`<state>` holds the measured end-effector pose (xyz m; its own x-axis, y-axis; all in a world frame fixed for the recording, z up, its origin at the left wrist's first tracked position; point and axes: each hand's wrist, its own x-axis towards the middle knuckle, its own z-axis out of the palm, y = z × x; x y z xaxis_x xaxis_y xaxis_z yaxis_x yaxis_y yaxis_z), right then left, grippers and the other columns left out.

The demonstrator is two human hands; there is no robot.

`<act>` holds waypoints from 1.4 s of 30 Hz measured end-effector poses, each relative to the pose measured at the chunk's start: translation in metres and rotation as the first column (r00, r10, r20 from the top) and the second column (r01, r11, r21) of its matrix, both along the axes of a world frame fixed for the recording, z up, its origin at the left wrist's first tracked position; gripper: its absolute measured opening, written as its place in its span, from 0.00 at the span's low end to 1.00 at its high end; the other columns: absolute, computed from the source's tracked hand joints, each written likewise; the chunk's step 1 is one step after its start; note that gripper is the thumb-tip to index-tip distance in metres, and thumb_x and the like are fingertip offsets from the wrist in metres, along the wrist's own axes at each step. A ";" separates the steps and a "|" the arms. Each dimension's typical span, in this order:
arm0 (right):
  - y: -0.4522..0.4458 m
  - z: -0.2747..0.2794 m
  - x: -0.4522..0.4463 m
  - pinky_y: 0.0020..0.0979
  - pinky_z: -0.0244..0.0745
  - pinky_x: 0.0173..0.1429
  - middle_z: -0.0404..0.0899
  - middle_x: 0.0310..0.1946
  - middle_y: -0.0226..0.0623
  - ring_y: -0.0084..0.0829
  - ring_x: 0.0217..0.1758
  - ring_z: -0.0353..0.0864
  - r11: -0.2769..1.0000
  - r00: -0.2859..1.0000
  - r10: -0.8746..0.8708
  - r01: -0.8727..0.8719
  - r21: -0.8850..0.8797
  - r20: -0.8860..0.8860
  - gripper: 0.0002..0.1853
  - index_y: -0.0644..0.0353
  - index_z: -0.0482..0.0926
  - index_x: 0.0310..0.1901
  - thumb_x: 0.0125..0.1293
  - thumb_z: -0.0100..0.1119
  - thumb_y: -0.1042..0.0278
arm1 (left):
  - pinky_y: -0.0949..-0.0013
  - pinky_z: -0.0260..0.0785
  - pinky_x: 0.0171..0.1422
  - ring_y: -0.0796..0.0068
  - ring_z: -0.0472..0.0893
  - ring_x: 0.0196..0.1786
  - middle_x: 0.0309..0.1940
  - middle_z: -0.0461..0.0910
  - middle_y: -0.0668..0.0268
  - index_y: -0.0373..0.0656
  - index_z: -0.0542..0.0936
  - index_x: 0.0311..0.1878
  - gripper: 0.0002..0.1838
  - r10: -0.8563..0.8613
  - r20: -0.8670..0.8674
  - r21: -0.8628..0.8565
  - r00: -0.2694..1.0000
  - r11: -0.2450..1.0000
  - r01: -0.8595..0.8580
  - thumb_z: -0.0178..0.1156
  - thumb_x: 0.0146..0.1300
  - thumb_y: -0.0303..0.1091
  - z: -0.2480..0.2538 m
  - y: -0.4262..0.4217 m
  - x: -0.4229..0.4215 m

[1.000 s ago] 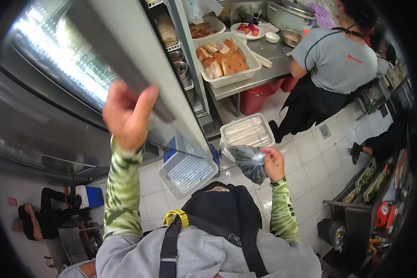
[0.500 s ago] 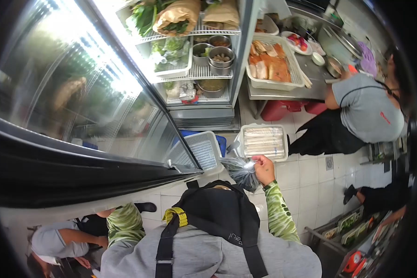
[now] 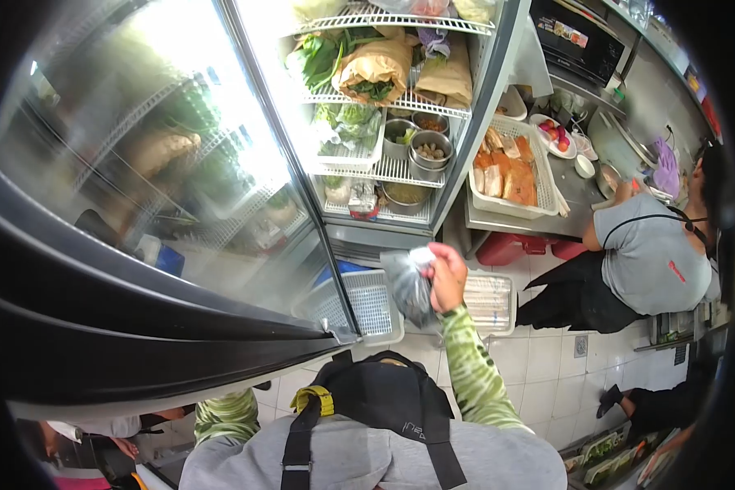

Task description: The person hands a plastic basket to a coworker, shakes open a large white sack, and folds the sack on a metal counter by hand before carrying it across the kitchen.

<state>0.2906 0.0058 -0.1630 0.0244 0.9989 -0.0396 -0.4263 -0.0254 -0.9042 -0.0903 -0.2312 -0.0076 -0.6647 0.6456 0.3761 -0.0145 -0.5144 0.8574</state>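
Note:
My right hand (image 3: 447, 279) is closed around the gathered top of a clear plastic bag (image 3: 412, 292) with dark contents I cannot make out. Something white shows at the bag's neck by my fingers. Hand and bag are in front of the lower part of an open fridge (image 3: 369, 234), above the floor crates. Of my left arm only the green patterned sleeve (image 3: 225, 415) shows; the hand itself is hidden behind the fridge's glass door (image 3: 212, 155), which stands open on the left.
Fridge shelves hold a paper-wrapped bundle of greens (image 3: 376, 69), bagged lettuce (image 3: 353, 118) and metal pots (image 3: 430, 153). Below stand a pale plastic basket (image 3: 373, 304) and a tray of long pale items (image 3: 490, 302). At the right, a co-worker (image 3: 657, 253) stands by a steel counter (image 3: 570, 204).
My right hand has lifted the bag up and forward, closer to the fridge. The view has tilted upward, bringing a higher shelf and a microwave into sight.

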 end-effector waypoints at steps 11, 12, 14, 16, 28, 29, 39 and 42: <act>0.244 0.052 -0.175 0.48 0.67 0.69 0.67 0.69 0.54 0.55 0.68 0.69 0.857 0.375 -0.271 -0.325 0.399 0.887 0.26 0.54 0.77 0.62 0.67 0.60 0.50 | 0.60 0.72 0.53 0.66 0.79 0.45 0.43 0.81 0.59 0.37 0.78 0.47 0.13 0.092 -0.119 -0.281 0.989 0.952 -0.122 0.67 0.62 0.30 0.015 -0.006 0.027; 0.252 0.045 -0.180 0.47 0.66 0.69 0.67 0.69 0.53 0.54 0.69 0.69 0.897 0.301 -0.076 -0.396 0.197 0.951 0.26 0.53 0.77 0.63 0.67 0.58 0.48 | 0.60 0.72 0.53 0.66 0.79 0.44 0.43 0.81 0.59 0.37 0.78 0.47 0.13 0.100 -0.128 -0.309 0.987 0.941 -0.135 0.67 0.62 0.31 0.016 -0.007 0.030; 0.267 0.045 -0.174 0.46 0.68 0.69 0.73 0.65 0.50 0.52 0.66 0.72 0.872 0.248 0.170 -0.489 -0.028 0.954 0.26 0.56 0.78 0.61 0.68 0.58 0.47 | 0.61 0.72 0.52 0.67 0.79 0.44 0.42 0.81 0.59 0.37 0.78 0.47 0.14 0.098 -0.163 -0.353 0.982 0.923 -0.151 0.68 0.62 0.31 0.019 -0.004 0.036; 0.260 0.029 -0.175 0.45 0.70 0.67 0.79 0.58 0.48 0.49 0.63 0.77 0.887 0.367 0.113 -0.455 0.072 0.923 0.26 0.59 0.79 0.59 0.69 0.58 0.47 | 0.62 0.72 0.52 0.68 0.79 0.43 0.42 0.81 0.60 0.36 0.78 0.47 0.14 0.091 -0.200 -0.382 0.976 0.910 -0.163 0.68 0.61 0.31 0.023 0.002 0.040; 0.045 -0.039 -0.026 0.22 0.75 0.42 0.84 0.42 0.26 0.18 0.38 0.80 0.926 0.929 0.371 -0.369 -0.079 0.003 0.21 0.62 0.83 0.51 0.76 0.55 0.50 | 0.68 0.71 0.48 0.72 0.78 0.40 0.39 0.81 0.60 0.35 0.79 0.46 0.16 -0.528 -0.571 -0.264 0.629 0.843 0.468 0.71 0.60 0.33 0.080 0.138 0.156; 0.038 -0.025 -0.015 0.22 0.73 0.41 0.84 0.41 0.26 0.18 0.36 0.79 0.975 0.980 0.197 -0.200 0.098 0.031 0.22 0.62 0.83 0.52 0.78 0.51 0.49 | 0.69 0.71 0.48 0.73 0.78 0.39 0.39 0.81 0.60 0.35 0.79 0.46 0.16 -0.612 -0.528 -0.216 0.588 0.767 0.604 0.72 0.60 0.33 0.080 0.153 0.171; 0.084 0.118 0.040 0.43 0.55 0.78 0.65 0.70 0.56 0.50 0.74 0.63 0.559 0.556 -0.753 0.260 0.787 0.351 0.25 0.75 0.61 0.71 0.81 0.39 0.65 | 0.70 0.76 0.44 0.79 0.81 0.38 0.35 0.84 0.65 0.39 0.81 0.48 0.13 -0.677 0.203 -0.847 0.707 0.242 0.474 0.66 0.64 0.34 -0.295 0.155 0.051; 0.162 0.101 0.063 0.49 0.63 0.76 0.65 0.68 0.66 0.62 0.70 0.67 0.226 -0.121 -0.961 0.177 0.958 0.249 0.23 0.76 0.63 0.69 0.78 0.43 0.72 | 0.67 0.77 0.49 0.74 0.83 0.40 0.36 0.85 0.61 0.39 0.81 0.48 0.16 -0.542 0.218 -0.952 0.812 0.064 0.298 0.68 0.59 0.36 -0.396 0.102 0.004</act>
